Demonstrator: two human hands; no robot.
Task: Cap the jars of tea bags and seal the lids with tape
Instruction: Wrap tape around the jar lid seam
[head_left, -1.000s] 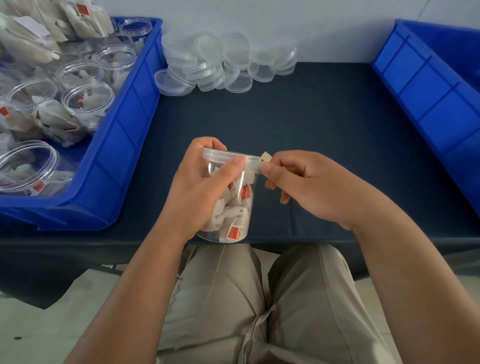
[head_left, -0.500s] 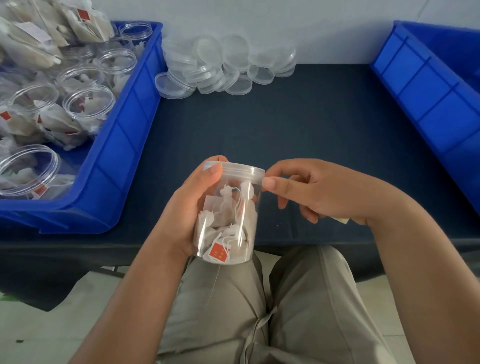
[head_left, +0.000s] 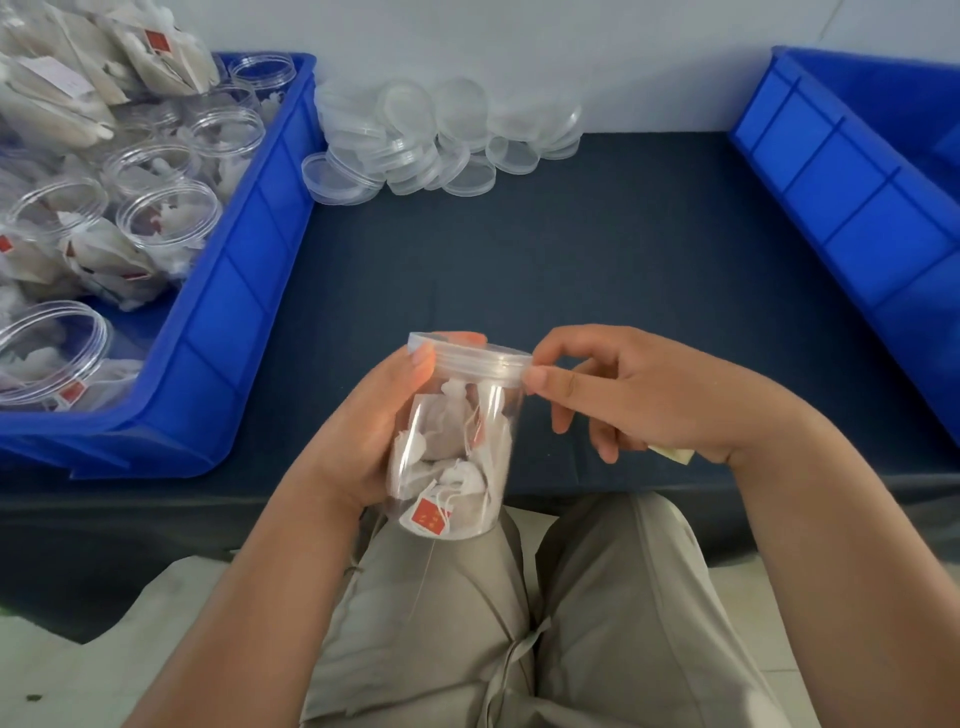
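Jar (head_left: 452, 467) of tea bags, capped: left hand (head_left: 358, 431) fingers wrap its body, right hand (head_left: 649, 395) fingers pinch the lid (head_left: 478, 358) rim. Uneven pressing there may leave tape lifting.

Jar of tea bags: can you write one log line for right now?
jar: capped | left hand: grips jar | right hand: pinches lid edge

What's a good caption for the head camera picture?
Left hand holds capped tea-bag jar; right hand pinches its lid.
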